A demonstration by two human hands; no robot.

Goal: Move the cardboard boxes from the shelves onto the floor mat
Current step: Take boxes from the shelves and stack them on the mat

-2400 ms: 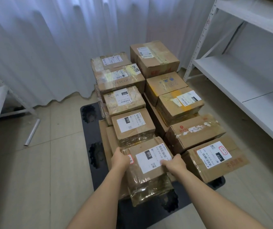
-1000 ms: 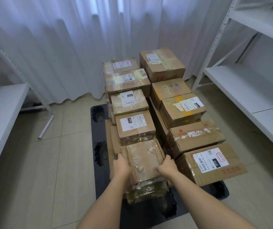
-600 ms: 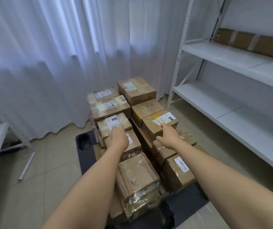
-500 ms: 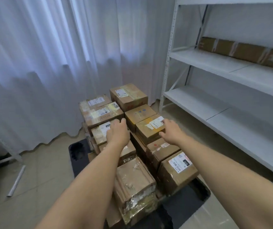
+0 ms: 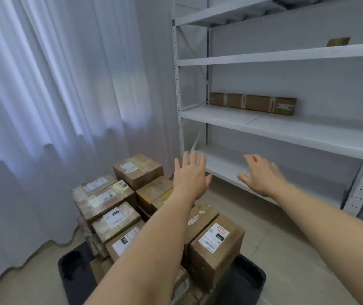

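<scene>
Head view, taking the stacked boxes (image 5: 145,208) as your landmark: left of them and behind them hangs the white curtain (image 5: 55,102), reaching down to the tiled floor (image 5: 286,249). The stack itself sits on the black floor mat (image 5: 248,278), whose dark edge shows in front of it and at its right corner. You can see two rows of taped cardboard parcels there, most with white shipping labels on top; the nearest box on the right (image 5: 215,247) carries a label with a red-outlined sticker (the print is too small to read).

Your left hand (image 5: 189,177) is raised above the far right part of the stack, fingers straight and spread, holding nothing. Your right hand (image 5: 262,177) is further right of the stack, held out before the lowest shelf board, fingers loosely extended and also empty; neither hand touches a box.

Right of the stack stands the white metal shelving (image 5: 286,128). One long flat cardboard box (image 5: 253,103) lies on its middle board, toward the back wall, well above and right of the stack. Higher up, on the next board, a small piece of another brown box (image 5: 338,41) peeks over the shelf edge near the right side.
</scene>
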